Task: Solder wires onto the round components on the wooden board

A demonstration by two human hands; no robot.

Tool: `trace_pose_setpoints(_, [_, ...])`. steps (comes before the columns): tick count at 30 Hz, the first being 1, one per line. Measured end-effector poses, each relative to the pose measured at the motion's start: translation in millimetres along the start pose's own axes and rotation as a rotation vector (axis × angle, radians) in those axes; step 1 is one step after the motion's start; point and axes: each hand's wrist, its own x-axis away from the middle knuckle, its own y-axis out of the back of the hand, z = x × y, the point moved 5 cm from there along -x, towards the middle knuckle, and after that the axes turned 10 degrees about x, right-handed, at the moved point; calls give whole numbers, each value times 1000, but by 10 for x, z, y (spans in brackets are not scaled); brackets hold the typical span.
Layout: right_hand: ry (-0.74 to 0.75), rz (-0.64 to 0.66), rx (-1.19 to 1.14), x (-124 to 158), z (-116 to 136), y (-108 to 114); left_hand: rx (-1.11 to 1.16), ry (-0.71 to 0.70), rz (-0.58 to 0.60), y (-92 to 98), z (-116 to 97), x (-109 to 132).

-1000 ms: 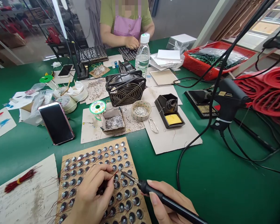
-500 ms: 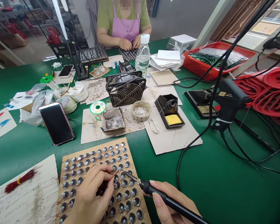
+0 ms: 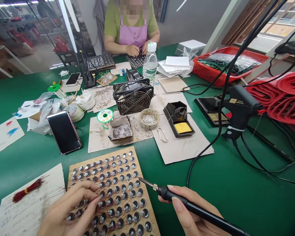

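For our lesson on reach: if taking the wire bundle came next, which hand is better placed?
Left hand, I'd judge: it's nearer the bundle; the right hand, farther off, holds the iron.

The surface [image 3: 260,206] was deep green. Near the middle, the tan board [image 3: 139,165] showed a grid pattern of black discs [image 3: 143,201] topped with silver-grey pieces [image 3: 141,204]. The soldering iron [image 3: 201,211], near right, was black with a silver collar. Near left, the wire bundle [image 3: 19,195] was dark red with a yellow band [image 3: 26,190], on an off-white card [image 3: 12,218] with grey-brown speckles; the sheet [image 3: 1,142] farther left bore red and blue smudges. The phone [image 3: 64,132] had a black screen and pinkish edge. Farther back, the sponge [image 3: 183,127] was yellow, its stand [image 3: 170,109] black. At right, the basket [image 3: 211,74] was red. On the far side, a lilac apron [image 3: 131,32], checked lower down, crossed an olive-green shirt [image 3: 111,24].
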Motion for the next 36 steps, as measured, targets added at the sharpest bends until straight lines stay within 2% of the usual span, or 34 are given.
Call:
trace_pose_setpoints(4, [-7,21,-55,-135,51,-7,129,101,-8,-225,-65,-346])
trace_pose_setpoints(7, [-8,18,-101,-176,22,-88,198,67,2,-452,-125,-564])
trace_pose_setpoints(10, [-50,13,-142,-152,-70,-177,235,61,10,-566,-91,-628])
trace_pose_setpoints(14, [-85,-10,-127,-110,-154,-206,241,33,13,-567,-46,-578])
trace_pose_setpoints(20, [-67,-38,-137,-146,-147,-161,171,-91,68,-605,-135,-557])
trace_pose_setpoints(25, [-73,-32,-138,-151,-155,-168,214,-84,53,-632,-137,-561])
trace_pose_setpoints(33, [-35,10,-114,-108,-151,-227,212,-23,3,-611,-18,-520])
trace_pose_setpoints(36, [-11,-29,-82,-70,-125,-243,215,-27,0,-615,-5,-523])
